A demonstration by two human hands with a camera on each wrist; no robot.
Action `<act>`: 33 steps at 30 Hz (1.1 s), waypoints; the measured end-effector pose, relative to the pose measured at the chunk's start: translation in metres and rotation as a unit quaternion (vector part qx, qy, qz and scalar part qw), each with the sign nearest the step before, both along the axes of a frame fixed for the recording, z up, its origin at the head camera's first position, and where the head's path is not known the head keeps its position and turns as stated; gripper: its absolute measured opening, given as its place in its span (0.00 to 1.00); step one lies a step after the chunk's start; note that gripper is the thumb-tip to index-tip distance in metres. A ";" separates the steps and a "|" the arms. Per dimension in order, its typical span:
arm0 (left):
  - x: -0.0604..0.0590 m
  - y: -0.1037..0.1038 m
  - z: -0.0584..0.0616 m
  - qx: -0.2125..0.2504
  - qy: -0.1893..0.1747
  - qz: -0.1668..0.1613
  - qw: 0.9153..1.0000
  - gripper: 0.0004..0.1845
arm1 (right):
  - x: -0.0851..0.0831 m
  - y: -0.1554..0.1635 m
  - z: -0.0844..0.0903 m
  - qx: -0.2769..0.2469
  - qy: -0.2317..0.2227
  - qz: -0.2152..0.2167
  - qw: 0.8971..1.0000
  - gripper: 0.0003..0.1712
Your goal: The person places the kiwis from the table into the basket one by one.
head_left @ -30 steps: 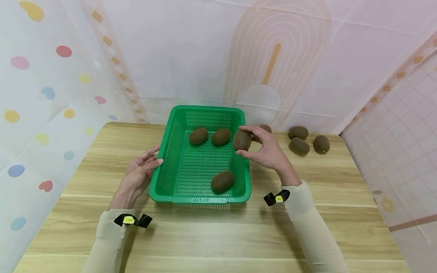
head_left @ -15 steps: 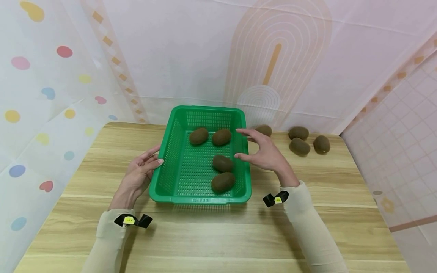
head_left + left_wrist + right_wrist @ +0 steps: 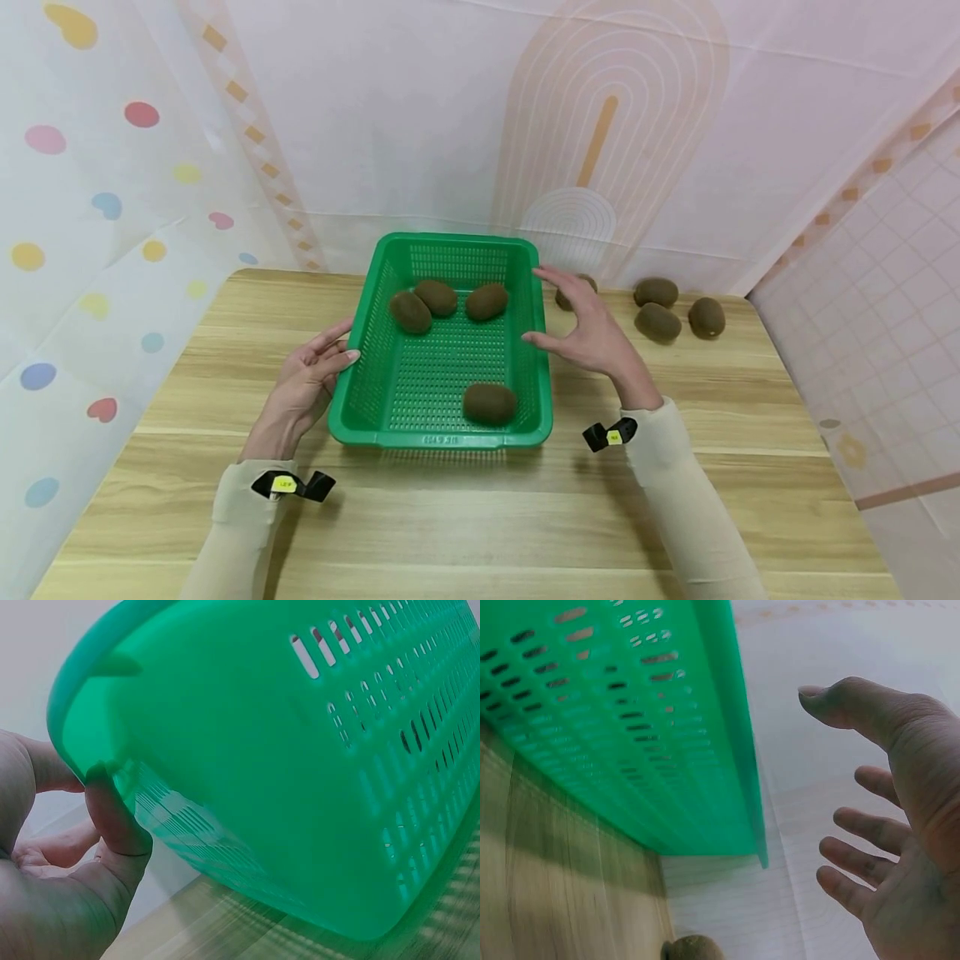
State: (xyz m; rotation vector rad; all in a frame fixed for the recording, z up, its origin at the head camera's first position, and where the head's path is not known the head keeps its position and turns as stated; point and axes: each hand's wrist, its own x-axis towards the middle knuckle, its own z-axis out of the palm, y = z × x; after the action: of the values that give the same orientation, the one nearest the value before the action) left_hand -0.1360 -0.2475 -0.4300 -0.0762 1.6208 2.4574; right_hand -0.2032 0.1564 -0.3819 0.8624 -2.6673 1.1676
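A green perforated basket point(image 3: 442, 439) stands in the middle of the wooden table point(image 3: 480, 525). Several brown kiwis lie in it: three near the far wall point(image 3: 437, 297) and one near the front wall point(image 3: 489, 402). My left hand point(image 3: 322, 367) rests with straight fingers against the basket's left wall; in the left wrist view its thumb point(image 3: 112, 817) touches the green wall point(image 3: 300, 750). My right hand point(image 3: 581, 329) hovers just right of the basket's right rim, fingers spread, and holds nothing. The right wrist view shows the spread right hand point(image 3: 885, 825) beside the basket wall point(image 3: 630, 712).
More kiwis lie on the table to the right: one point(image 3: 564, 295) partly hidden behind my right hand, and three further right point(image 3: 657, 322). One kiwi point(image 3: 690, 949) shows at the bottom of the right wrist view. Patterned backdrop sheets close in the back and sides.
My right hand let go of a kiwi over the basket; the kiwi rolled to the far left beside the others. The hand drew back to the right, empty. The left hand stayed put.
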 end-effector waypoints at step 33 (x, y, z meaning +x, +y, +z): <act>0.000 -0.001 -0.001 0.008 0.004 -0.005 1.000 0.36 | -0.046 0.039 -0.044 -0.012 -0.101 -0.184 0.978 0.57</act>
State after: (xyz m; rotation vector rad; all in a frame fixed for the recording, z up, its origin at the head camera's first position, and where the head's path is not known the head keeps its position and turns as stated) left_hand -0.1357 -0.2482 -0.4307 -0.0571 1.6001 2.4660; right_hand -0.2487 0.1951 -0.4256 0.2366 -2.7949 1.2424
